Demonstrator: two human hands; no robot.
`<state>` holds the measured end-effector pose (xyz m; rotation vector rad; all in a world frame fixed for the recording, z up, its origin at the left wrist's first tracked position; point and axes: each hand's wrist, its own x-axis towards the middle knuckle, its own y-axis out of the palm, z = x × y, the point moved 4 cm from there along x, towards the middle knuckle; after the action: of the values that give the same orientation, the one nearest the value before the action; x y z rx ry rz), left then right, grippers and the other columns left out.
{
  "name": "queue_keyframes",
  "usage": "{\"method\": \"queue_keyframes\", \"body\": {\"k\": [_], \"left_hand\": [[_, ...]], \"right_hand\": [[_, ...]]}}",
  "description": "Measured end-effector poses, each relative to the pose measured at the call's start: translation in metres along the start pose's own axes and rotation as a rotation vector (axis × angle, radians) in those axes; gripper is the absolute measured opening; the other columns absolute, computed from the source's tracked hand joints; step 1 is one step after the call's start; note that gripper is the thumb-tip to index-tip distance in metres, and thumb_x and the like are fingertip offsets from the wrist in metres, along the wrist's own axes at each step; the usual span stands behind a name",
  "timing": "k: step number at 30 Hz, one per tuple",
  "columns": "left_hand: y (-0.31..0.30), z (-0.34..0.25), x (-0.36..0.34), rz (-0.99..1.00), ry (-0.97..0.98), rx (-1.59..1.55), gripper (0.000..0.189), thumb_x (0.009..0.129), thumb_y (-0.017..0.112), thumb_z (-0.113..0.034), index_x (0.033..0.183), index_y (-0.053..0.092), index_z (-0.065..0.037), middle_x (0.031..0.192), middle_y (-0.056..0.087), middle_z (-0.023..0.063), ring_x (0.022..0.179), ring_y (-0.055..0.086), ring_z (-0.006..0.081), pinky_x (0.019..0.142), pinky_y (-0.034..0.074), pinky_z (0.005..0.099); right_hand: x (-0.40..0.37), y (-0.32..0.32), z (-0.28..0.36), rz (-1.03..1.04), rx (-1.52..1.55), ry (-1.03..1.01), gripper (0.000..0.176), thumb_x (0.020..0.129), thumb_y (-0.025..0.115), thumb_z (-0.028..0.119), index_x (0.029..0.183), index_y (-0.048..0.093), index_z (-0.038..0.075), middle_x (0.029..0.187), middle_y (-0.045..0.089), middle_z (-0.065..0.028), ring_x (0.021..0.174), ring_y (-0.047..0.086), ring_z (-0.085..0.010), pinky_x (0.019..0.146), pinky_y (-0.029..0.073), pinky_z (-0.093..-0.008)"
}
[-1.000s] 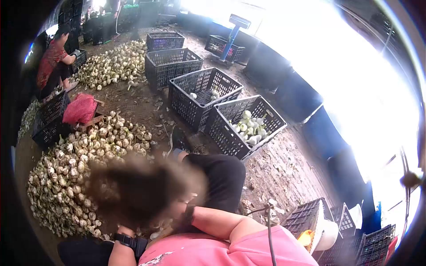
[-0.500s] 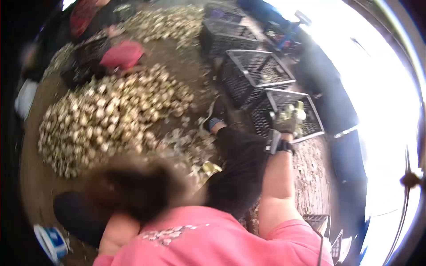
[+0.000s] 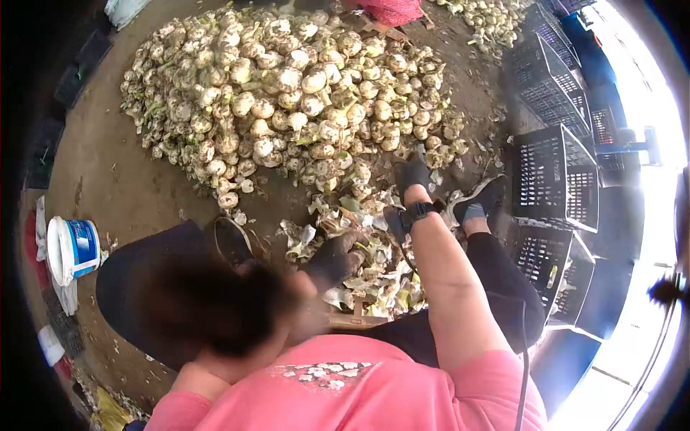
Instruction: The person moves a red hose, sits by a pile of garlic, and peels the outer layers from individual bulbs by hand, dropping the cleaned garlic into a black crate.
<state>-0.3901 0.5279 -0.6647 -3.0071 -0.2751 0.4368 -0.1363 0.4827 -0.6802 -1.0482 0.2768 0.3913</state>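
My right hand [image 3: 412,174], in a dark glove with a watch-like band at the wrist, reaches to the near edge of a large heap of onions [image 3: 313,82]. Its fingers point at the nearest bulbs and seem apart, with nothing visible in them. My left hand [image 3: 336,260], also in a dark glove, is low between my legs beside a litter of onion skins and leaf scraps [image 3: 370,284]. The left fingers are curled; what they hold cannot be made out. A dark blur in front covers most of the left forearm.
Black plastic crates [image 3: 543,169] stand in a row at the right, one [image 3: 543,262] close to my right knee. On the left a white and blue bucket [image 3: 75,248] lies tipped. Beyond the heap are a pink sack [image 3: 392,8] and more onions [image 3: 496,21].
My right hand has moved left from over a crate, where it held pale bulbs, to the heap's edge; those bulbs are gone from it. The view has swung left.
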Motion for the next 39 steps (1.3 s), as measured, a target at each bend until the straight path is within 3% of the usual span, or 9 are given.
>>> {"method": "queue_keyframes", "body": {"k": [3,8,13,18,24,26,30,33,39], "left_hand": [[-0.014,0.005,-0.003,-0.04,-0.031,0.091,0.031,0.078,0.057,-0.007,0.108,0.056,0.001,0.099,0.062,0.0158,0.094,0.06,0.0254,0.084,0.045,0.0349],[-0.029,0.034,-0.007,-0.226,-0.223,-0.145,0.025,0.084,0.053,-0.004,0.108,0.056,-0.001,0.088,0.061,0.0078,0.076,0.059,0.0125,0.068,0.049,0.027],[-0.038,-0.006,0.005,-0.256,-0.24,-0.449,0.022,0.087,0.048,-0.008,0.108,0.056,-0.003,0.084,0.061,0.0041,0.073,0.059,0.012,0.066,0.049,0.0265],[-0.041,-0.056,0.002,-0.235,-0.162,-0.635,0.024,0.092,0.048,-0.032,0.087,0.058,-0.012,0.071,0.058,-0.0014,0.059,0.053,0.0074,0.052,0.043,0.0224],[-0.044,-0.084,-0.004,-0.266,0.154,-0.496,0.024,0.092,0.05,-0.03,0.097,0.06,-0.009,0.081,0.061,-0.0011,0.068,0.055,0.0075,0.059,0.045,0.0227],[-0.038,-0.092,-0.008,-0.259,0.225,-0.499,0.019,0.092,0.051,-0.026,0.094,0.06,-0.009,0.075,0.06,-0.0001,0.061,0.053,0.0086,0.054,0.042,0.0234],[-0.038,-0.093,-0.026,-0.144,-0.013,-0.695,0.028,0.091,0.053,-0.033,0.08,0.063,-0.009,0.064,0.058,0.0002,0.054,0.053,0.0092,0.049,0.041,0.0248],[-0.044,-0.093,-0.028,-0.215,0.127,-0.485,0.022,0.088,0.057,-0.027,0.08,0.062,-0.007,0.065,0.058,0.0006,0.056,0.052,0.0087,0.052,0.043,0.0256],[-0.05,-0.09,-0.032,-0.257,0.359,-0.271,0.028,0.083,0.051,-0.004,0.111,0.053,0.0,0.096,0.06,0.0071,0.088,0.055,0.0123,0.075,0.046,0.0295]], "right_hand": [[0.057,0.041,0.009,-0.034,-0.148,-0.133,0.061,0.076,0.069,0.029,0.128,0.045,0.007,0.12,0.057,-0.0183,0.104,0.057,-0.0326,0.083,0.045,-0.039],[0.098,0.06,-0.008,-0.089,-0.122,-0.313,0.048,0.076,0.066,0.034,0.11,0.053,0.002,0.097,0.066,-0.0194,0.091,0.063,-0.0344,0.083,0.047,-0.0426],[-0.028,0.019,-0.013,0.534,1.183,-0.093,0.04,0.075,0.057,-0.001,0.114,0.055,0.007,0.103,0.062,-0.0115,0.091,0.062,-0.0241,0.078,0.052,-0.0339],[-0.127,-0.014,0.006,1.048,1.472,-0.105,0.052,0.073,0.053,-0.007,0.124,0.05,0.002,0.116,0.058,-0.0139,0.104,0.058,-0.0288,0.092,0.046,-0.0427],[-0.212,-0.035,0.012,0.489,0.993,-0.632,0.049,0.083,0.05,0.0,0.13,0.037,0.001,0.115,0.054,-0.0106,0.103,0.056,-0.0206,0.087,0.05,-0.0331],[-0.222,-0.028,0.008,0.538,1.23,-0.389,0.054,0.082,0.062,0.002,0.13,0.036,0.001,0.114,0.054,-0.0087,0.103,0.055,-0.0177,0.088,0.047,-0.0301],[-0.242,-0.059,0.024,-0.147,0.302,-1.012,0.057,0.07,0.067,-0.003,0.122,0.045,0.003,0.11,0.058,-0.011,0.101,0.057,-0.0218,0.087,0.047,-0.0324],[-0.257,-0.064,0.033,-0.254,0.218,-1.087,0.06,0.066,0.067,-0.003,0.122,0.047,0.004,0.11,0.058,-0.0111,0.102,0.057,-0.0219,0.088,0.046,-0.0321],[-0.243,-0.045,0.019,0.214,0.844,-0.765,0.068,0.074,0.069,0.001,0.132,0.033,0.004,0.115,0.054,-0.011,0.105,0.054,-0.0185,0.092,0.044,-0.0299]]}}
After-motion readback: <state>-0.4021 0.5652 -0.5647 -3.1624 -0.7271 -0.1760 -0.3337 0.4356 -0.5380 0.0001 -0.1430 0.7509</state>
